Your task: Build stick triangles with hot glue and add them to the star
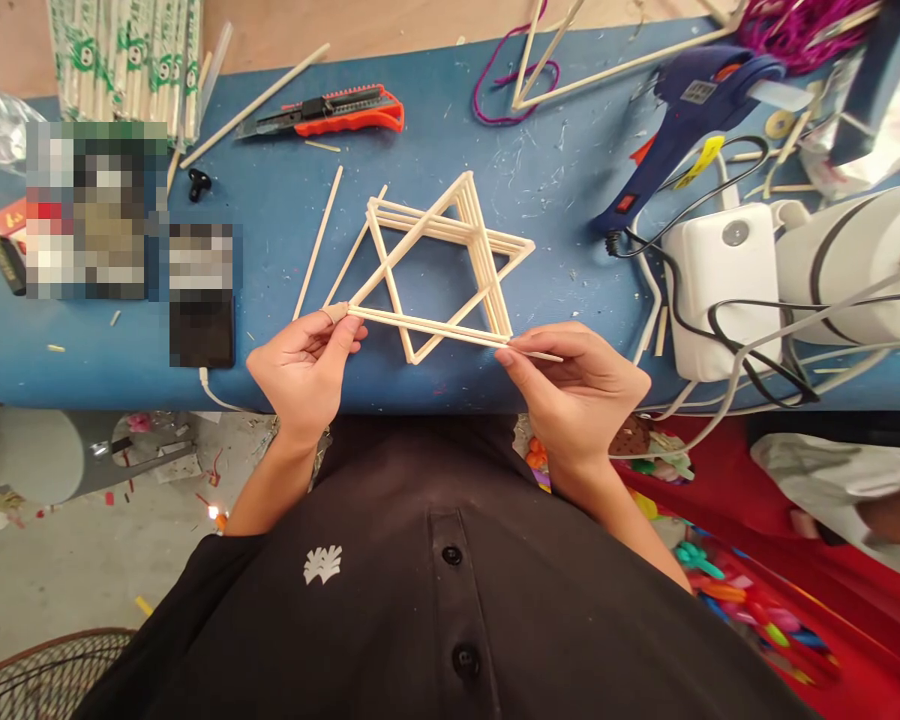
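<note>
A six-pointed star frame (484, 270) built of stacked wooden chopsticks lies on the blue table. Along its near side runs a thin chopstick (435, 328), pinched at both ends. My left hand (304, 360) grips its left end at the star's left corner, thumb and fingers closed. At the right corner, my right hand (577, 385) pinches the same chopstick, whose tip sticks out past my fingers. Whether the chopstick touches the star all along its length I cannot tell. Two loose chopsticks (319, 243) lie just left of the star.
An orange utility knife (352, 112) lies behind the star. To the right are a blue glue gun (675, 130), a white power bank-like box (720, 290) and tangled cables. Wrapped chopsticks (127, 60) lie at the back left, a phone (202, 330) nearer.
</note>
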Demonstrator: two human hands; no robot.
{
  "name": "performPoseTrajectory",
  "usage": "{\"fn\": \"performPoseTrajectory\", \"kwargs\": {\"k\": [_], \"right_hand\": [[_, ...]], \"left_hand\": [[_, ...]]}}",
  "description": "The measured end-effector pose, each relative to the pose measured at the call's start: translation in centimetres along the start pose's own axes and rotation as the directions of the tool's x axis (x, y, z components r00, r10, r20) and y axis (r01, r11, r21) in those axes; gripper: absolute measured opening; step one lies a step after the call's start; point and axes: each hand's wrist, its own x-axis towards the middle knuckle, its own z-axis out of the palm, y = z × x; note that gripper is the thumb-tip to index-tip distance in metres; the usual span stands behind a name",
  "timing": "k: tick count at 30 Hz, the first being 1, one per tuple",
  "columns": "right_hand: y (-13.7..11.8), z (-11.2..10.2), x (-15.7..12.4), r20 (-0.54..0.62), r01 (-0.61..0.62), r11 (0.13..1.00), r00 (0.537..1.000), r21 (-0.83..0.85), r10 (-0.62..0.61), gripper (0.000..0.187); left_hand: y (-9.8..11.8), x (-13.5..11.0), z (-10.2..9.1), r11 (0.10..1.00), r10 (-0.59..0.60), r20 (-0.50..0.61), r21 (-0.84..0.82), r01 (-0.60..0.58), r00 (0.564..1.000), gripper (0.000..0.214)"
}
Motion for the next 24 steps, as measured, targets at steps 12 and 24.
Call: {"fn": "performPoseTrajectory", "kwargs": {"k": [12, 24], "right_hand": [[-0.28, -0.44, 0.69, 0.063, 0.089, 0.993, 0.994, -0.075, -0.085, 0.021], [-0.65, -0.5, 0.7, 0.083, -0.023, 0.999, 0.996, -0.024, 0.024, 0.019]], "left_hand": [[-0.36, 0.08, 0.31, 0.992, 0.124, -0.022, -0.016, -0.124, 0.992, 0.01], [-0.07, 0.15, 0.57, 0.992, 0.129, -0.024, -0.011, -0.129, 0.991, 0.013]]}}
